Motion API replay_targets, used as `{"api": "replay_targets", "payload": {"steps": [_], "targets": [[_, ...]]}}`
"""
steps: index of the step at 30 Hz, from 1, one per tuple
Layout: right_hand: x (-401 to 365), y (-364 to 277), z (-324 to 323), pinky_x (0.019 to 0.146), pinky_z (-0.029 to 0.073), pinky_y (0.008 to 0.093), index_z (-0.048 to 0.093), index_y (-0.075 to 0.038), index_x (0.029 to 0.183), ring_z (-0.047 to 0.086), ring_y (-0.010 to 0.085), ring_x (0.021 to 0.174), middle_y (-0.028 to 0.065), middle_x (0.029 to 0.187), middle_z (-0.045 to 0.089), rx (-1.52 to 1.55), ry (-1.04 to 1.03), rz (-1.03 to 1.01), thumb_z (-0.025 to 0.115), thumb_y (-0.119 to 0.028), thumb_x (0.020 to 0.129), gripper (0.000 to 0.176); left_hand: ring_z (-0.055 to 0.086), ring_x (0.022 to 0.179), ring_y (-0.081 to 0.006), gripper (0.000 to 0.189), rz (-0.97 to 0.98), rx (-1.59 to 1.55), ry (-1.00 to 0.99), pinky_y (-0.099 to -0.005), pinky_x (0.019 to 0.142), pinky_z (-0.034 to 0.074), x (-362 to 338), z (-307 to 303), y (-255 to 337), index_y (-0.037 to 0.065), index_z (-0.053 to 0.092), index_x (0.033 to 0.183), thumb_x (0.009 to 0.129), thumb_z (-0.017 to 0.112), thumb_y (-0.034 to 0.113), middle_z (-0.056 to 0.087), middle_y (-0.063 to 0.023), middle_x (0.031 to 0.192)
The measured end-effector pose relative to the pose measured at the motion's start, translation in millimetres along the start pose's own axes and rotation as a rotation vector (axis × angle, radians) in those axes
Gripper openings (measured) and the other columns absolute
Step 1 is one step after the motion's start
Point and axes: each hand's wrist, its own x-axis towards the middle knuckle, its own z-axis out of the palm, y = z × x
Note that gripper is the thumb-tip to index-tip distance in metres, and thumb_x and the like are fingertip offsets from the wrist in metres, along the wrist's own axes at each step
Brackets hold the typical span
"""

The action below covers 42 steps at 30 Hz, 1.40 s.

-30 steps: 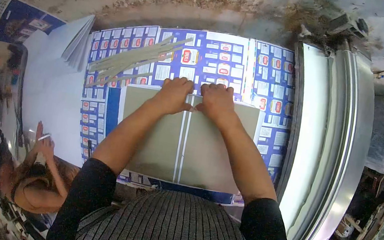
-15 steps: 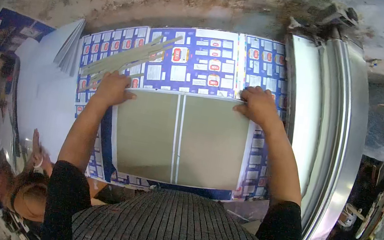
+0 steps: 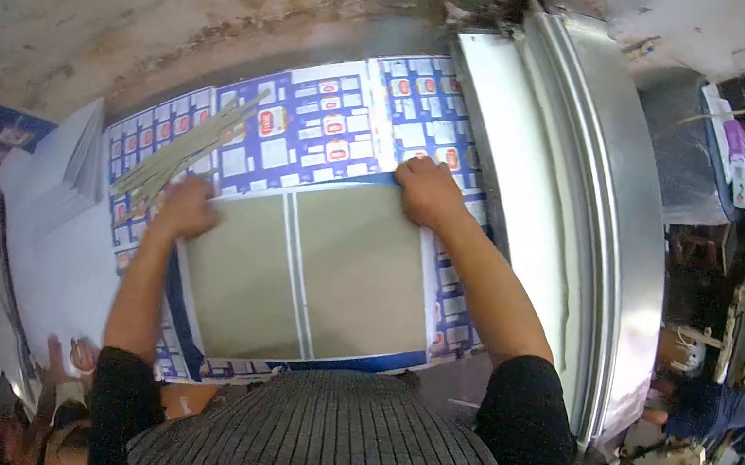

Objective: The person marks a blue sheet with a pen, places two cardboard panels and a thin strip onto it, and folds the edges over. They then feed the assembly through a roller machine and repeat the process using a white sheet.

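Two grey-brown boards lie side by side on a sheet of paper with white margins and blue edges. Between them runs a narrow strip with white lines. My right hand is closed at the far right corner, its curled fingers on the sheet's edge. Close to the far left corner is my left hand, smeared by motion, its fingers unclear. Just beyond it, long thin grey-brown strips lie in a loose bunch.
Blue printed sheets cover the table underneath. White paper is stacked at left. A long metal machine with a white bed borders the right side. Another person's hand shows at lower left; a person in dark clothing is at far right.
The view has turned, so table and boards appear slanted and shifted left. My left hand has blurred near its corner. A blue band now shows along the sheet's far edge beside my right hand.
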Motion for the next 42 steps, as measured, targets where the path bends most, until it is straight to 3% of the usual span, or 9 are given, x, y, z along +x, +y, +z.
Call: {"api": "replay_targets", "payload": {"steps": [2, 6, 12, 17, 24, 30, 32, 38, 42], "targets": [[-6.6, -11.5, 15.5, 0.094, 0.044, 0.049, 0.064, -0.007, 0.11, 0.058, 0.03, 0.114, 0.0118, 0.115, 0.064, -0.131, 0.125, 0.073, 0.053, -0.01, 0.088, 0.025, 0.057, 0.114, -0.0407, 0.059, 0.319, -0.22, 0.285, -0.0507, 0.098, 0.044, 35.3, 56.6, 42.0, -0.001, 0.065, 0.114, 0.07, 0.08, 0.036, 0.062, -0.0231, 0.118], [-23.8, -38.8, 18.9, 0.095, 0.042, 0.0483, 0.061, -0.004, 0.114, 0.056, 0.0279, 0.115, 0.0122, 0.115, 0.062, -0.126, 0.075, 0.244, 0.051, -0.011, 0.089, 0.028, 0.053, 0.111, -0.0321, 0.065, 0.462, -0.227, 0.441, -0.0473, 0.093, 0.042, 35.8, 44.7, 170.7, 0.007, 0.065, 0.123, 0.073, 0.082, 0.046, 0.059, -0.0132, 0.113], [-45.3, -63.0, 74.7, 0.1, 0.037, 0.0473, 0.054, 0.001, 0.136, 0.048, 0.0257, 0.129, 0.011, 0.132, 0.057, -0.197, 0.469, 0.361, 0.056, -0.02, 0.089, 0.052, 0.05, 0.099, -0.0284, 0.06, 0.485, -0.162, 0.629, -0.0433, 0.088, 0.041, 28.3, 81.7, 171.8, 0.01, 0.064, 0.131, 0.083, 0.073, 0.045, 0.056, -0.0098, 0.109], [-45.9, -58.6, 96.8, 0.1, 0.034, 0.0452, 0.061, -0.004, 0.13, 0.048, 0.0188, 0.129, 0.0056, 0.133, 0.058, -0.148, 0.574, 0.423, 0.065, -0.024, 0.083, 0.051, 0.052, 0.113, -0.0322, 0.049, 0.496, -0.082, 0.697, -0.0466, 0.098, 0.04, 27.3, 99.6, 178.3, 0.004, 0.062, 0.13, 0.089, 0.07, 0.03, 0.057, -0.015, 0.125], [-34.6, -54.8, 36.6, 0.112, 0.019, 0.0698, 0.043, -0.004, 0.148, 0.032, 0.0347, 0.146, 0.0113, 0.157, 0.04, -0.096, 0.4, 0.521, 0.061, -0.029, 0.085, 0.07, 0.058, 0.112, -0.0353, 0.047, 0.563, -0.123, 0.743, -0.0477, 0.097, 0.046, 27.4, 104.7, 172.2, -0.003, 0.062, 0.126, 0.085, 0.066, 0.019, 0.062, -0.0184, 0.121], [-20.2, -91.1, 89.7, 0.116, 0.011, 0.071, 0.04, -0.008, 0.152, 0.024, 0.0343, 0.15, 0.007, 0.16, 0.037, -0.139, 0.203, 0.216, 0.05, -0.041, 0.097, 0.065, 0.06, 0.108, -0.0349, 0.045, 0.586, -0.139, 0.742, -0.045, 0.094, 0.049, 25.3, 105.4, 171.9, -0.005, 0.062, 0.124, 0.083, 0.062, 0.012, 0.064, -0.0186, 0.117], [-35.7, -63.3, 61.9, 0.115, 0.011, 0.071, 0.042, -0.009, 0.151, 0.025, 0.0336, 0.15, 0.0058, 0.159, 0.039, -0.068, 0.169, 0.498, 0.045, -0.048, 0.1, 0.065, 0.061, 0.106, -0.0343, 0.045, 0.592, -0.14, 0.769, -0.044, 0.093, 0.049, 28.5, 99.0, 172.3, -0.006, 0.062, 0.124, 0.082, 0.061, 0.012, 0.064, -0.0182, 0.116], [-27.6, -75.7, 77.0, 0.115, 0.014, 0.0689, 0.047, -0.006, 0.147, 0.028, 0.0321, 0.149, 0.0085, 0.156, 0.042, -0.209, 0.31, 0.577, 0.045, -0.046, 0.101, 0.061, 0.062, 0.104, -0.0313, 0.044, 0.517, -0.123, 0.752, -0.0397, 0.094, 0.051, 20.2, 103.9, 172.3, 0.0, 0.064, 0.124, 0.083, 0.064, 0.015, 0.064, -0.015, 0.115], [-16.4, -87.9, 95.2, 0.117, 0.013, 0.0669, 0.044, -0.004, 0.148, 0.03, 0.0265, 0.148, 0.0109, 0.157, 0.04, -0.213, 0.251, 0.16, 0.049, -0.047, 0.098, 0.066, 0.059, 0.109, -0.031, 0.055, 0.47, -0.18, 0.628, -0.0406, 0.095, 0.049, 22.1, 109.9, 169.4, 0.005, 0.054, 0.137, 0.086, 0.063, 0.022, 0.059, -0.0151, 0.124]]}}
